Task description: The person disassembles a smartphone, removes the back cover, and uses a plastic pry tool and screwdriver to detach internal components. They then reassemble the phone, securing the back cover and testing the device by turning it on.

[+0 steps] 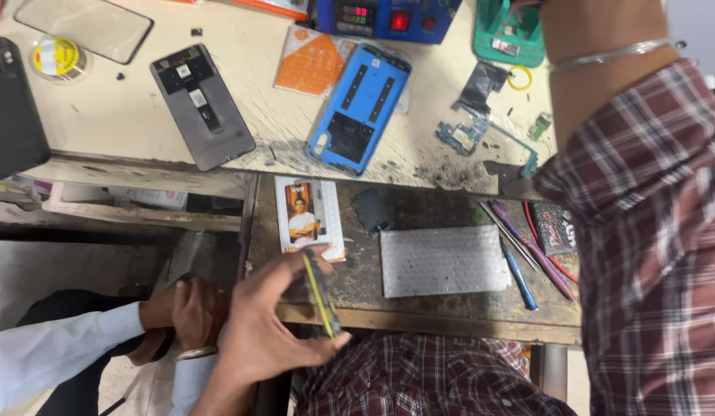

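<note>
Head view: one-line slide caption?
Left hand grips a yellow-edged phone part over a cluttered repair bench.

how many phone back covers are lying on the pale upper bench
2. The grey rectangular phone back cover lies left of centre; the blue rectangular phone back cover lies at the middle, overlapping an orange card. Others may be hidden beyond the frame.

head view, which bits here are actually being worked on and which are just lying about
In hand:
- left hand gripping a thin dark part with a yellow strip
- right hand is out of view; only its forearm with a bangle shows

Lying about:
- blue phone back
- grey phone back
- circuit board
- bubble-wrap pad
- pens and tools
- solder reel
- photo card
</note>
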Motion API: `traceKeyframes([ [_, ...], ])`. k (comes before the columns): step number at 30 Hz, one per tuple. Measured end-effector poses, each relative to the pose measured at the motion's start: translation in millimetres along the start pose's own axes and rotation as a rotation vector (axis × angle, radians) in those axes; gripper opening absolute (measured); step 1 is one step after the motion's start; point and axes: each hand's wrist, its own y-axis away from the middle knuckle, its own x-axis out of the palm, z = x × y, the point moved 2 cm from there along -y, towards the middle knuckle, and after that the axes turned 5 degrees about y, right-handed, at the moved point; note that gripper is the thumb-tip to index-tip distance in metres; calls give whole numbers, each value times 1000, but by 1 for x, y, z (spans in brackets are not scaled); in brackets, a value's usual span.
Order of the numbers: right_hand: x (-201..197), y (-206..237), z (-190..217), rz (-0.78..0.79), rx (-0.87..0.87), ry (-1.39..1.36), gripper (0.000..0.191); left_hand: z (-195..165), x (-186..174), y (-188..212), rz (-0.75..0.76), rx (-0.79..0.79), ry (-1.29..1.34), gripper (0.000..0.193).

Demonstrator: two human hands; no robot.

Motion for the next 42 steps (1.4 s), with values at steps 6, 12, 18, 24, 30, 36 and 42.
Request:
traceKeyframes([
  [6,11,6,10,81,12,200,34,1,9,-13,65,22,12,84],
  [12,20,29,-2,70,-11,195,39,2,21,-13,66,78,-1,84],
  [18,1,78,-16,56,-210,-29,45,10,50,-11,94,78,222,94],
  [24,48,234,-21,249,-638,-130,62,26,113,-21,43,2,661,88],
  [30,93,292,-49,-128,-338,112,47,28,182,-25,-6,-50,937,81],
  [36,73,285,-57,-127,-400,-122,46,49,192,-25,203,-76,969,80],
  [42,74,270,-59,-144,-351,-191,25,65,191,-7,532,-285,1137,70],
])
